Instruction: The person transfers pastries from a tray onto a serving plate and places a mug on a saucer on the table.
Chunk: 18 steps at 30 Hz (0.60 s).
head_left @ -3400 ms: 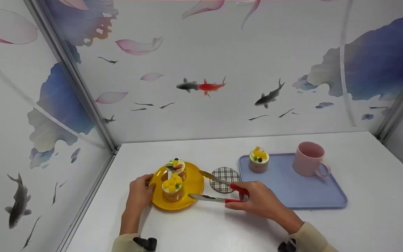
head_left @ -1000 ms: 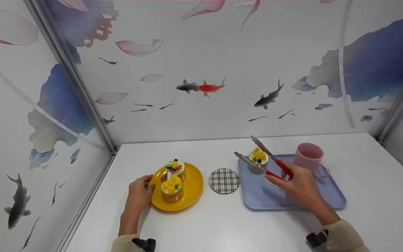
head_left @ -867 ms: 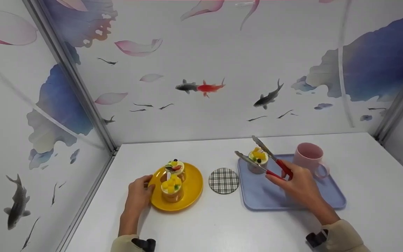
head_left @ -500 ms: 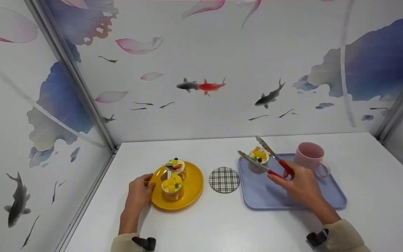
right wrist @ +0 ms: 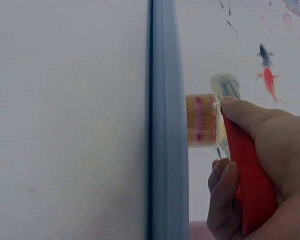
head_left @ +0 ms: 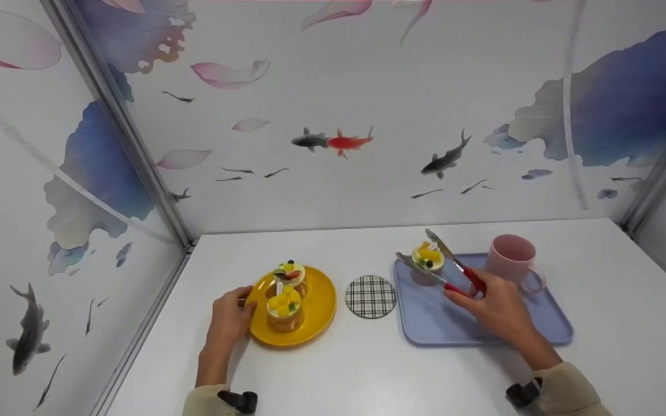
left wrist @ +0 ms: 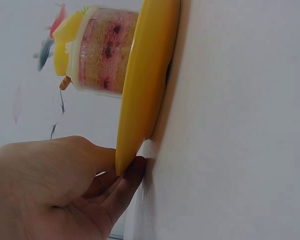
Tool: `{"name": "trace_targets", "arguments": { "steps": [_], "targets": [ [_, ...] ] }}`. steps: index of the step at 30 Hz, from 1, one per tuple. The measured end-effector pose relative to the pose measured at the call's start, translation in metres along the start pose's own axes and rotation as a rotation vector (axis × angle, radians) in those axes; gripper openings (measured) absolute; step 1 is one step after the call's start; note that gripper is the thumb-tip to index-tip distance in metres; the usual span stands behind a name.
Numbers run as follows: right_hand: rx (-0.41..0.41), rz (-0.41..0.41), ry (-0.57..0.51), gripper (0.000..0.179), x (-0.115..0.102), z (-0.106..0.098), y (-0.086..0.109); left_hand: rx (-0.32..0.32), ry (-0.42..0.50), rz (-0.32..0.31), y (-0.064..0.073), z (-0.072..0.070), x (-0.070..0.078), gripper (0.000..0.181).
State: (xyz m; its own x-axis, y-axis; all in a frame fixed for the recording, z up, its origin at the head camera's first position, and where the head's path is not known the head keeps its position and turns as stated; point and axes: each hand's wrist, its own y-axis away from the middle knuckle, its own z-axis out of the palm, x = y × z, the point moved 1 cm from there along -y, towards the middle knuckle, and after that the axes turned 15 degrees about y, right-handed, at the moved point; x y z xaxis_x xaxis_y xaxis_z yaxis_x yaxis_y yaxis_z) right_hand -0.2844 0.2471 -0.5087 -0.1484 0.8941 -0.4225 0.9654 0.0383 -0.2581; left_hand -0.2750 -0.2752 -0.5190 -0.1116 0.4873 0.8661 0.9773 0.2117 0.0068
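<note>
My left hand [head_left: 230,318] pinches the rim of a yellow plate [head_left: 320,315], thumb above and fingertips below in the left wrist view. Two fruit-topped dessert cups stand on that plate: a front one [head_left: 285,312] with yellow cubes and one behind [head_left: 291,276]. My right hand [head_left: 500,306] grips red-handled metal tongs [head_left: 472,278]. Their arms are spread, one on each side of a third dessert cup [head_left: 428,264], at the height of its topping. This cup stands upright at the back left of a blue tray [head_left: 443,323]. Whether the tongs touch it I cannot tell.
A pink mug [head_left: 509,263] stands on the tray's back right, close beyond my right hand. Between plate and tray lies a round checked coaster [head_left: 370,297]. Printed white walls [head_left: 333,196] bound the white table at the back and left.
From over the plate's right edge, my right hand has carried the tongs rightward to the cup on the tray. Lately the tongs have dropped slightly and narrowed a little. The left hand stays put.
</note>
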Motion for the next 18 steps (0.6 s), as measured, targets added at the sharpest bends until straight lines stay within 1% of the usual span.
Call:
{"name": "trace_targets", "arguments": {
  "steps": [8,13,18],
  "targets": [
    [0.006,0.002,-0.002,0.052,0.0005,0.0018,-0.0007,0.013,-0.029,0.044,-0.0012,-0.0003,-0.0013,0.045],
    [-0.013,0.017,0.0,0.052,0.0026,0.0025,-0.0004,0.011,-0.021,0.026,-0.0009,0.0002,-0.0016,0.045],
    [-0.06,0.031,0.002,0.051,0.0052,0.0033,-0.0007,0.005,-0.001,0.012,0.0001,0.0002,-0.0016,0.046]
  ]
}}
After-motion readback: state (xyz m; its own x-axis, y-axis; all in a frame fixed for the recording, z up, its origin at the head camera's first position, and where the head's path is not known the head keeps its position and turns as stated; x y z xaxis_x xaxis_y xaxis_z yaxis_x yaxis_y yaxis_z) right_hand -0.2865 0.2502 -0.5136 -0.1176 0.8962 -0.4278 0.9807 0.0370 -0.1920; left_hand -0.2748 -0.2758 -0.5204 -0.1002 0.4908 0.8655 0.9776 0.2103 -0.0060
